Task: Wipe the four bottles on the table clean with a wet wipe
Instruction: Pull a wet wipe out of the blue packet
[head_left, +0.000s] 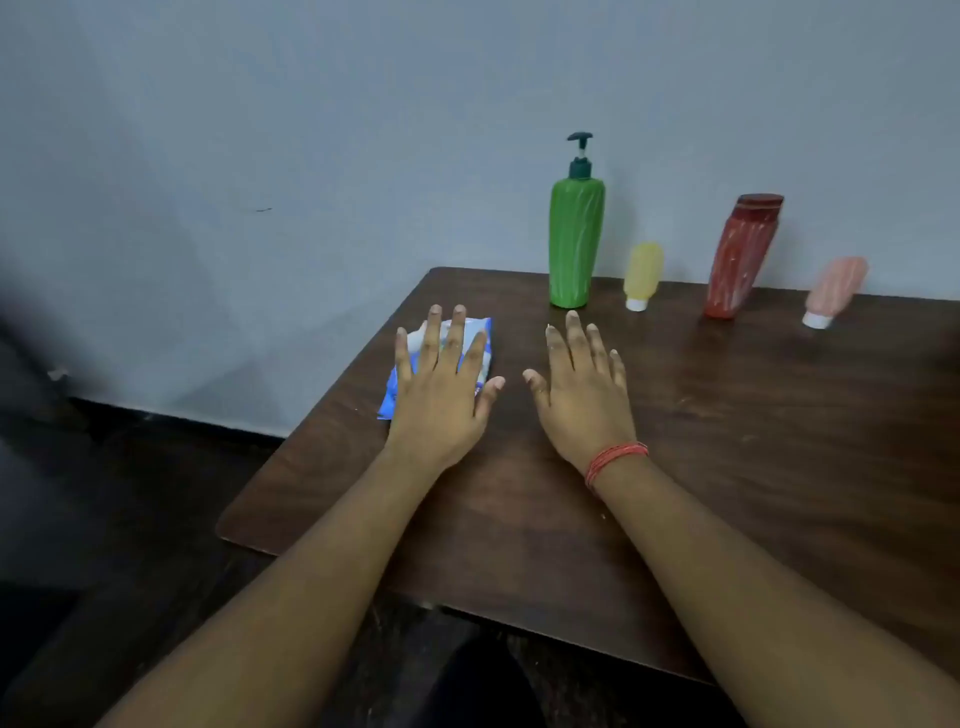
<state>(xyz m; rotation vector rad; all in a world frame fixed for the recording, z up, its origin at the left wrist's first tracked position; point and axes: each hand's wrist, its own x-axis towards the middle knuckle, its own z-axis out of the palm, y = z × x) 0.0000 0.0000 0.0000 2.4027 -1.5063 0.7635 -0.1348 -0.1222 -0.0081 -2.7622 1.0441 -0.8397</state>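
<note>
Left hand (441, 395) flat and spread wide on a blue and white soft pack of wet wipes (470, 338), near the left edge of the dark brown wooden counter (753, 441). Right hand (584, 389) flat, fingers spread, gripping nothing, thin red thread band (615, 460) on the wrist. At the back by the wall, in a row: tall green pump bottle (575, 244), small yellow squeeze bottle (643, 273) standing on its white cap, dark red bottle (743, 260), small pink squeeze bottle (835, 288) on its white cap
</note>
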